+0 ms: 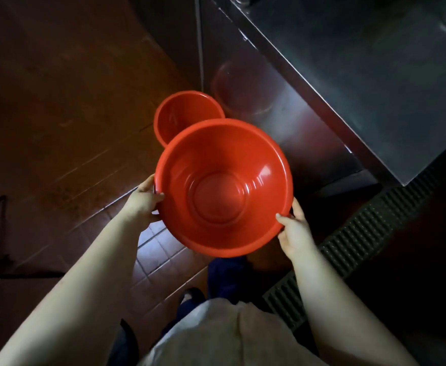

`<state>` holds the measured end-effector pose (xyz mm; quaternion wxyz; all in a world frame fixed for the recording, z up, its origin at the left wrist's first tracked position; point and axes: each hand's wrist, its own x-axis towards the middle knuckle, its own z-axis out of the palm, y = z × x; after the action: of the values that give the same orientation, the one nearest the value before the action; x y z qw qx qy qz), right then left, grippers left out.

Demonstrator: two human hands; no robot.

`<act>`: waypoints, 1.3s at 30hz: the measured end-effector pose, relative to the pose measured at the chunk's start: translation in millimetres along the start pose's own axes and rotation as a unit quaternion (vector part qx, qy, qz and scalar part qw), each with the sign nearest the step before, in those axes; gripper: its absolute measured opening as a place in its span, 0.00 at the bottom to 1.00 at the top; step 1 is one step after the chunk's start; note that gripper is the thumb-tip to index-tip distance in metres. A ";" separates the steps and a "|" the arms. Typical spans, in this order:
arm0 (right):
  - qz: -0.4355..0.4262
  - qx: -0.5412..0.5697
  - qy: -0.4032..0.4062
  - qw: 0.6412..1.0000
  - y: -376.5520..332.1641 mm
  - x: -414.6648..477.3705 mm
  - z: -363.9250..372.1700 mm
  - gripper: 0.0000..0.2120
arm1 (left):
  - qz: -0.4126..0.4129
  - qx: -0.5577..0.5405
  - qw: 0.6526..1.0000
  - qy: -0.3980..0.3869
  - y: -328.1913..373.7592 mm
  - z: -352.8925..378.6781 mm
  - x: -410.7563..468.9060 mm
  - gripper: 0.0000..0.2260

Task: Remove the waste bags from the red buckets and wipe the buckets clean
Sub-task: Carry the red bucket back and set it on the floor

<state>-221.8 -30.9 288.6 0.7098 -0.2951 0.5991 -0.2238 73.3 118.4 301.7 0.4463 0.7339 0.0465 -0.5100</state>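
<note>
Dim red-tiled floor (158, 249) beside a steel counter (375, 83); both hands (142, 204) (293, 231) grip one red bucket (224, 186) by its rim.

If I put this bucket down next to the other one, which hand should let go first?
Probably the right hand: the second bucket sits ahead on the left, so the left hand can guide the held bucket beside it.

The scene is dim overall, its corners sinking to near black. Soft glare streaks the steel cabinet (282, 114) and the wet floor tiles (153, 249) (wide-angle bending shows at the edges). Detail is slightly soft.
</note>
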 end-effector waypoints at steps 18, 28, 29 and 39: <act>0.148 -0.002 0.179 0.973 91.8 218.7 -12.5 0.35 | -0.077 0.078 0.988 0.109 -56.7 88.0 236.7 0.32; 0.166 0.042 0.243 0.955 130.7 280.6 15.0 0.30 | -0.082 0.188 0.976 0.074 -96.1 88.0 339.7 0.32; 0.160 0.039 0.243 0.956 134.8 286.8 15.2 0.30 | -0.079 0.191 0.976 0.073 -98.1 87.5 347.7 0.32; 0.112 -0.062 0.237 0.963 165.2 333.7 8.2 0.30 | -0.030 0.215 0.974 0.065 -116.3 93.0 384.7 0.30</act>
<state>-159.0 -133.8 -63.8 0.5487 -0.2081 0.7920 -0.1683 129.6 -26.4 -80.6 0.2583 0.8427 -0.0130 -0.4722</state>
